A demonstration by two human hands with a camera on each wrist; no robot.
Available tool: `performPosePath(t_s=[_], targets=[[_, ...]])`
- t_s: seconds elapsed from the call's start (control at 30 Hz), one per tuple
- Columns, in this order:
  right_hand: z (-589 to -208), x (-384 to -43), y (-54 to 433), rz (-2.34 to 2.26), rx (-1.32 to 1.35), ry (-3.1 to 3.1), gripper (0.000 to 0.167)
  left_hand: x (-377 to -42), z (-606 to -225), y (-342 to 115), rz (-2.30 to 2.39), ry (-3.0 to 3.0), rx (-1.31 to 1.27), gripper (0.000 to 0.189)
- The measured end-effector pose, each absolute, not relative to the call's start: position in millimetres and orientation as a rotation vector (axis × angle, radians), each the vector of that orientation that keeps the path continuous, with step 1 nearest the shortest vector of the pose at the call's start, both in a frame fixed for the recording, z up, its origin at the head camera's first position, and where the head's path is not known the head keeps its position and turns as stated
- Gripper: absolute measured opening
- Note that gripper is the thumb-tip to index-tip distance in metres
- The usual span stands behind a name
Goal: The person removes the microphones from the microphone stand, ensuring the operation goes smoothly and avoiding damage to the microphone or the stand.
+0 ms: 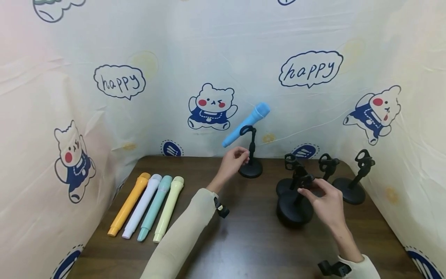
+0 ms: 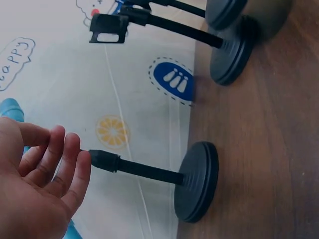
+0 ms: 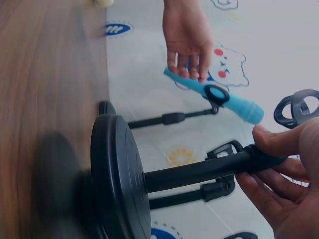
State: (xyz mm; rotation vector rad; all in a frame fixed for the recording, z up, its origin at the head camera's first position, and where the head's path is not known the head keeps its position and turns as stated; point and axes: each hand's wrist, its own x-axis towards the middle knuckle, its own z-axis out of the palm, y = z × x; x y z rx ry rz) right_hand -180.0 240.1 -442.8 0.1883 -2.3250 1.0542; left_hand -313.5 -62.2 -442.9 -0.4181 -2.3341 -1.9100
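A light blue toy microphone [image 1: 246,124] sits slanted in the ring clip of a black microphone stand [image 1: 251,169] near the back edge of the table. Close beside that stand's pole is my left hand [image 1: 234,161], its fingers loosely bent with nothing gripped. My right hand [image 1: 329,201] pinches a second black stand [image 3: 199,173] by the upper pole, just below its clip. This stand's round base [image 3: 117,174] hangs over the tabletop, with a dark shadow beside it in the right wrist view. Its clip is empty.
Several other black stands, such as one at the far right [image 1: 353,192], stand behind and beside my right hand. On the left lie orange [image 1: 129,204], lavender [image 1: 142,206], teal [image 1: 155,208] and pale yellow [image 1: 168,209] microphones side by side. A printed curtain [image 1: 167,58] encloses the wooden table [image 1: 240,240].
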Motion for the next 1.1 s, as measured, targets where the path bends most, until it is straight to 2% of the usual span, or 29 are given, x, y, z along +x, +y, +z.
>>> performPosePath(t_s=[0.43, 0.77, 1.1], targets=[[-437.4, -169.2, 278.3, 1.040, -0.006, -2.357, 0.019, -346.2, -436.8, -50.6, -1.694, -2.607, -0.301, 0.031], [-438.0, -169.7, 306.7, 1.050, -0.181, -2.325, 0.024, -362.0, -433.9, -42.2, -1.564, -2.741, -0.321, 0.052], [-438.8, -169.1, 332.0, 1.047, -0.258, -2.293, 0.021, -370.8, -433.7, -32.3, -1.588, -2.727, -0.345, 0.055]])
